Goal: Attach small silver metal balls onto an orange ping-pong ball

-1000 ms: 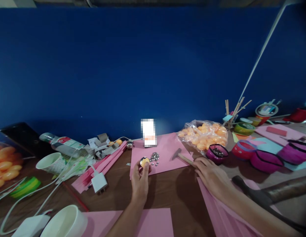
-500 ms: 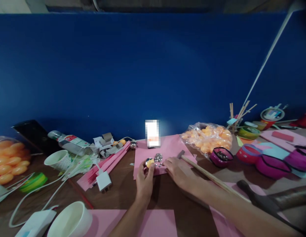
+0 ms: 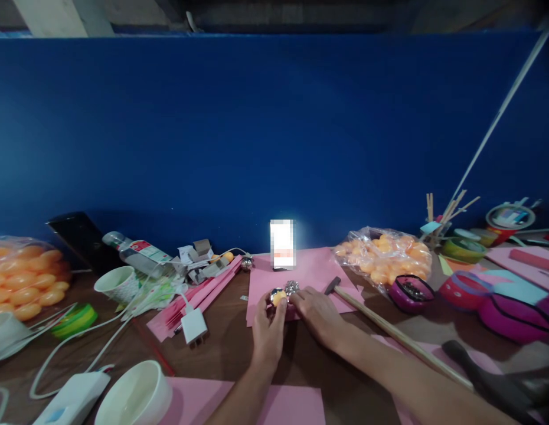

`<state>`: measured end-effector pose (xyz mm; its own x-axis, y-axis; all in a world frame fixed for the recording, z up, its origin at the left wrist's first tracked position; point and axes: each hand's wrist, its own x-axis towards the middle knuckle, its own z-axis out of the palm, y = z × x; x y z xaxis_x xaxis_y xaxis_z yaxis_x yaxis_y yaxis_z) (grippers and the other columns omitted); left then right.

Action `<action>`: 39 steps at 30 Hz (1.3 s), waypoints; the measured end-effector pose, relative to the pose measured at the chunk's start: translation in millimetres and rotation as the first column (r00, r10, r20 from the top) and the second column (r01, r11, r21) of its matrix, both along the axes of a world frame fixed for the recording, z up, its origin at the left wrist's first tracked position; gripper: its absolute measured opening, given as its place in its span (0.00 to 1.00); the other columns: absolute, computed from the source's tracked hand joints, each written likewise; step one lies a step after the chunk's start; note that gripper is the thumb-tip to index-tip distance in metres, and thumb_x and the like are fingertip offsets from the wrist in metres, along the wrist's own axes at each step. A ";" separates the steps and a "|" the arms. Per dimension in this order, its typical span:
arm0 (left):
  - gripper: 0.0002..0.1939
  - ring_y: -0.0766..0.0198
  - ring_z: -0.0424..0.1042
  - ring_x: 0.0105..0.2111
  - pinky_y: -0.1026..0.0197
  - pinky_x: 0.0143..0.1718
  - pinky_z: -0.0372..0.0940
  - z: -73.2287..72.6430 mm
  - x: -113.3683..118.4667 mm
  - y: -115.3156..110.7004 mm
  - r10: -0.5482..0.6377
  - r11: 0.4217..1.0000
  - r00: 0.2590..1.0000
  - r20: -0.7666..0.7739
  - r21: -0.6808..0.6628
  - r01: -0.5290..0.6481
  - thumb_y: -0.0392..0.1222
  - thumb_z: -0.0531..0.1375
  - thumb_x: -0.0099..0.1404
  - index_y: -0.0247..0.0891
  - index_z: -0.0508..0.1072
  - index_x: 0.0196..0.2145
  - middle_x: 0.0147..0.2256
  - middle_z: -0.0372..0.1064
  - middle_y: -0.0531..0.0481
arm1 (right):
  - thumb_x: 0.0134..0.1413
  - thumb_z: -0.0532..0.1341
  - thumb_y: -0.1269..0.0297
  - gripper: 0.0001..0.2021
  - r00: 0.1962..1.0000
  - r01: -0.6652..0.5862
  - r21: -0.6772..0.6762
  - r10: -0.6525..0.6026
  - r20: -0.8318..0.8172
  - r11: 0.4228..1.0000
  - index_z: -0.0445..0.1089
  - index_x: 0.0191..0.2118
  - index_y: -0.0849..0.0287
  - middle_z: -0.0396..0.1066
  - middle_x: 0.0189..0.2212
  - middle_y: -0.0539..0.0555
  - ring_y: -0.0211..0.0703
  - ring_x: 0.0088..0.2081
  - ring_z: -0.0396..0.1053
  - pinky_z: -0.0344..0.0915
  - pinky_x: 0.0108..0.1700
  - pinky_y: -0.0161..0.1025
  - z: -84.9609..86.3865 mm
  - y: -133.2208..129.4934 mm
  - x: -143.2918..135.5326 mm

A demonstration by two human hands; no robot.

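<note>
My left hand (image 3: 269, 330) is closed around a small orange ball (image 3: 278, 296), which looks like a ping-pong ball and carries some shiny or dark patches. Close against the ball's right side, my right hand (image 3: 321, 316) has its fingers bent together; whatever lies between the fingertips is too small to make out. Just behind the fingers, a little heap of shiny silver pieces (image 3: 292, 287) lies on a sheet of pink paper (image 3: 314, 265). A hammer (image 3: 367, 313) rests to the right, its head on the paper and its wooden handle running beside my right forearm.
Bags of orange balls (image 3: 385, 254) stand right and far left. A glowing phone (image 3: 282, 245) leans against the blue wall. A white charger (image 3: 194, 324), paper cup (image 3: 116, 283), white bowl (image 3: 135, 395), silver-covered ball (image 3: 247, 263) and purple container (image 3: 411, 293) surround the paper.
My right hand has moved left from beside the silver pieces to the ball. The ball stays in my left hand. The whole view has shifted slightly, so everything sits further right and lower.
</note>
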<state>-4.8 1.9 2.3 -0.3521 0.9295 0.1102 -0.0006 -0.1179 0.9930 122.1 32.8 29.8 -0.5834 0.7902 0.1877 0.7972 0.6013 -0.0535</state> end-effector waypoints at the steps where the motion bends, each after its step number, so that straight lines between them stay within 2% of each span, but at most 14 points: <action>1: 0.21 0.60 0.69 0.39 0.59 0.41 0.63 0.8 0.2 -0.2 -0.001 1.000 1.000 0.000 -0.006 0.001 0.47 0.58 0.54 0.35 0.67 0.44 0.41 0.69 0.43 | 0.57 0.50 0.70 0.08 1.000 -0.002 0.001 0.002 0.005 1.000 0.66 0.36 0.58 0.68 0.35 0.55 0.42 0.36 0.62 0.58 0.34 0.35 -0.7 0.8 0.7; 7: 0.21 0.60 0.70 0.38 0.59 0.41 0.64 4.4 0.6 -1.2 -0.017 1.000 1.000 -0.018 -0.017 0.017 0.48 0.58 0.54 0.33 0.66 0.44 0.40 0.70 0.43 | 0.57 0.50 0.70 0.08 0.999 -0.033 0.017 0.033 -0.014 0.999 0.66 0.37 0.58 0.67 0.34 0.54 0.41 0.35 0.61 0.57 0.34 0.34 -8.5 2.0 5.7; 13: 0.21 0.60 0.70 0.38 0.59 0.41 0.64 4.2 1.1 -1.1 -0.023 1.000 1.000 -0.002 -0.006 0.023 0.48 0.59 0.53 0.34 0.67 0.44 0.40 0.70 0.43 | 0.58 0.49 0.67 0.10 0.986 -0.056 -0.028 0.051 -0.161 0.998 0.68 0.37 0.57 0.65 0.34 0.54 0.40 0.37 0.61 0.57 0.37 0.33 -11.5 -1.0 12.0; 18: 0.22 0.60 0.70 0.38 0.60 0.40 0.64 5.3 1.1 -1.3 -0.031 0.999 0.999 0.013 -0.021 0.031 0.48 0.59 0.53 0.34 0.67 0.44 0.39 0.70 0.44 | 0.57 0.50 0.70 0.08 0.964 -0.020 -0.021 0.014 -0.266 1.000 0.67 0.37 0.58 0.63 0.34 0.53 0.40 0.37 0.61 0.57 0.38 0.33 -17.9 1.6 17.0; 22: 0.22 0.59 0.70 0.38 0.58 0.41 0.64 5.9 1.5 -1.7 -0.062 0.998 0.998 -0.034 -0.013 0.061 0.48 0.59 0.52 0.35 0.67 0.44 0.39 0.70 0.44 | 0.56 0.50 0.72 0.08 0.943 0.022 0.011 -0.017 -0.332 1.000 0.66 0.38 0.59 0.64 0.34 0.54 0.40 0.37 0.62 0.58 0.39 0.34 -28.7 5.2 19.9; 26: 0.20 0.58 0.68 0.41 0.57 0.44 0.62 4.5 2.4 -1.7 -0.095 0.995 0.987 -0.130 0.021 0.099 0.46 0.59 0.52 0.36 0.68 0.42 0.40 0.69 0.44 | 0.57 0.50 0.71 0.09 0.962 0.033 0.027 -0.025 -0.272 0.999 0.66 0.38 0.60 0.64 0.34 0.54 0.40 0.37 0.62 0.58 0.39 0.35 -31.3 7.2 23.1; 31: 0.20 0.59 0.69 0.39 0.59 0.42 0.63 2.0 2.1 -0.6 -0.119 0.993 0.985 -0.123 -0.008 0.119 0.46 0.59 0.53 0.36 0.67 0.43 0.40 0.70 0.45 | 0.56 0.51 0.72 0.09 0.995 0.014 0.040 -0.010 -0.101 0.999 0.68 0.35 0.60 0.65 0.32 0.55 0.41 0.35 0.61 0.57 0.36 0.36 -24.0 6.9 26.3; 39: 0.23 0.60 0.69 0.38 0.59 0.41 0.63 1.8 1.0 -0.6 -0.118 0.993 0.985 -0.123 -0.024 0.116 0.47 0.59 0.52 0.36 0.66 0.45 0.40 0.70 0.45 | 0.57 0.50 0.69 0.10 0.994 0.042 0.049 -0.037 -0.104 0.998 0.68 0.32 0.59 0.66 0.30 0.55 0.41 0.34 0.61 0.56 0.35 0.35 -23.1 4.7 25.8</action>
<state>-3.8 1.3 4.1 -0.2251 0.9656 0.1303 0.1096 -0.1078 0.9881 148.0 37.5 6.7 -0.5275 0.8000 0.2859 0.8122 0.5736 -0.1064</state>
